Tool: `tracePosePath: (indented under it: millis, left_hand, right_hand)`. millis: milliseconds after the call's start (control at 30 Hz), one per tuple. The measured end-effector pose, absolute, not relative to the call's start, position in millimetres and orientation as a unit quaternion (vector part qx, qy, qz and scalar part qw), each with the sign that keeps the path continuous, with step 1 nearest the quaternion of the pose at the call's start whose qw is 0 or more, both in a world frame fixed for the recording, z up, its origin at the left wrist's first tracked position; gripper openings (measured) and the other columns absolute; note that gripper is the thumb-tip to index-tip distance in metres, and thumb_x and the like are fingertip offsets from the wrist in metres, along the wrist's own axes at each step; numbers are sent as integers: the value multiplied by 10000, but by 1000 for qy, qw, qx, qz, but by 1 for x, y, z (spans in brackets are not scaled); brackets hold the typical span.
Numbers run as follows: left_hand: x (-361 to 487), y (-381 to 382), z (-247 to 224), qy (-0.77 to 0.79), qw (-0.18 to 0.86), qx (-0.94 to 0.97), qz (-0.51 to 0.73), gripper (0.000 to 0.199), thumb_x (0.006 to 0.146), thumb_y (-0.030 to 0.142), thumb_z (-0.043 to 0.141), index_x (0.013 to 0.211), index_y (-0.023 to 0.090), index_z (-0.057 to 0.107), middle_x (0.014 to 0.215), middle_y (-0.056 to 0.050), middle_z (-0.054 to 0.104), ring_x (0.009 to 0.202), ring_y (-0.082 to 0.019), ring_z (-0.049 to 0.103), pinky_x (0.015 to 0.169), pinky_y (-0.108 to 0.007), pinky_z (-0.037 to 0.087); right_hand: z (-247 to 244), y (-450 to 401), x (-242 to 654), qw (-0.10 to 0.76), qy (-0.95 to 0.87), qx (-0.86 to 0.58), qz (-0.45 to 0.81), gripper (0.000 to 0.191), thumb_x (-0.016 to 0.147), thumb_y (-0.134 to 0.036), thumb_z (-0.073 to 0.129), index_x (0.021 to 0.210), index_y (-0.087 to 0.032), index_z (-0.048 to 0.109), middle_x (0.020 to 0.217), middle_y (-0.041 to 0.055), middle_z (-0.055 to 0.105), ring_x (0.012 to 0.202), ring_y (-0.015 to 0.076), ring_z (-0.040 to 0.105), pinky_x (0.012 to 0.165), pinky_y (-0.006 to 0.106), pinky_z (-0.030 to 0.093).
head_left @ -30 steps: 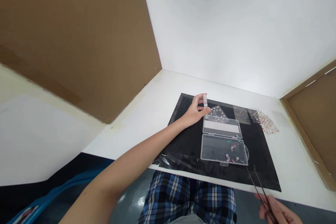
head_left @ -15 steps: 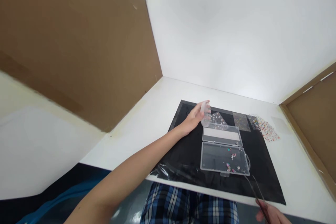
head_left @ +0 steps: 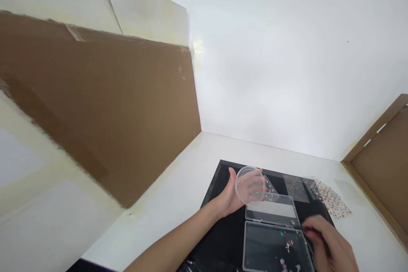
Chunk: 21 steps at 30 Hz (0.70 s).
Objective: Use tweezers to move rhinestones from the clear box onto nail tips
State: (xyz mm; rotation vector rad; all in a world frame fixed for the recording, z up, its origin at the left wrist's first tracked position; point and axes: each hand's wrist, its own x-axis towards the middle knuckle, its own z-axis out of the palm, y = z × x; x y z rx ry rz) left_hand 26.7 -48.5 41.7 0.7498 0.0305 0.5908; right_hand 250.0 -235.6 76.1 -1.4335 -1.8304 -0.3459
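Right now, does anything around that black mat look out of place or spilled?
Two things stand out. Small colourful gems lie loose and scattered in one half of the open clear plastic box, unsorted. A sheet of tiny coloured dots also lies mostly off the black mat, on the white surface.

Place: a small makeshift craft booth, more a bench-top workstation than a room in a home; it reads as a nail-art or small-decoration work corner
Walls: a brown cardboard panel [head_left: 95, 110] closes the left side; a white backing board [head_left: 270, 72] stands behind; a brown-framed panel [head_left: 382, 153] closes the right side
Surface: a white tabletop [head_left: 178, 204] runs into the corner; a black mat [head_left: 219, 174] lies on it
Craft supplies: a clear plastic case [head_left: 274, 248] holds small colourful rhinestones; a sheet of nail stickers [head_left: 331, 199] lies beside the mat's far corner
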Motion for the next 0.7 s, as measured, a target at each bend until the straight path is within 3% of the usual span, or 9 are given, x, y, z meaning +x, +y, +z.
tracePosePath:
  millis: [100, 233, 400, 533, 700]
  left_hand:
    - [29, -48, 38, 33, 866, 385, 318, 1039, 680, 968, 582, 1378, 208, 708, 1308, -167, 664, 1147, -329, 646, 1005, -505, 533]
    - [31, -49, 26, 56, 758, 489, 428, 976, 619, 863, 784, 1385, 268, 682, 1337, -150, 621, 1203, -359, 622, 1006, -528, 557]
    - [32, -51, 16, 16, 563, 622, 544, 1190, 417, 822, 895, 1455, 321, 600, 1353, -129, 505, 1214, -370, 601, 1019, -542, 579]
    - [32, -50, 13, 13, 490, 657, 573, 1219, 424, 833, 886, 1485, 338, 548, 1353, -129, 488, 1193, -354, 604, 978, -530, 613]
    - [29, -48, 13, 21, 476, 677, 560, 1227, 429, 830, 891, 1487, 324, 533, 1361, -135, 476, 1203, -359, 588, 980, -530, 614]
  right_hand:
    - [88, -191, 245, 382, -716, -543, -217, 232, 1069, -252, 441, 998, -245, 662, 847, 26, 778, 703, 167, 750, 634, 256, 583]
    - [82, -163, 235, 384, -731, -511, -237, 244, 1074, -229, 449, 935, -230, 649, 751, 6, 744, 612, 137, 710, 598, 243, 541]
    - [69, -173, 236, 383, -732, -514, -231, 202, 1064, -216, 470, 976, -227, 652, 784, 13, 766, 649, 134, 738, 628, 230, 551]
    - [66, -177, 242, 356, -731, -532, -238, 255, 1069, -242, 466, 951, -229, 691, 815, 40, 787, 684, 160, 757, 658, 247, 570]
    - [66, -176, 243, 357, -716, -540, -259, 247, 1085, -272, 476, 975, -223, 691, 819, 37, 790, 660, 146, 738, 665, 244, 553]
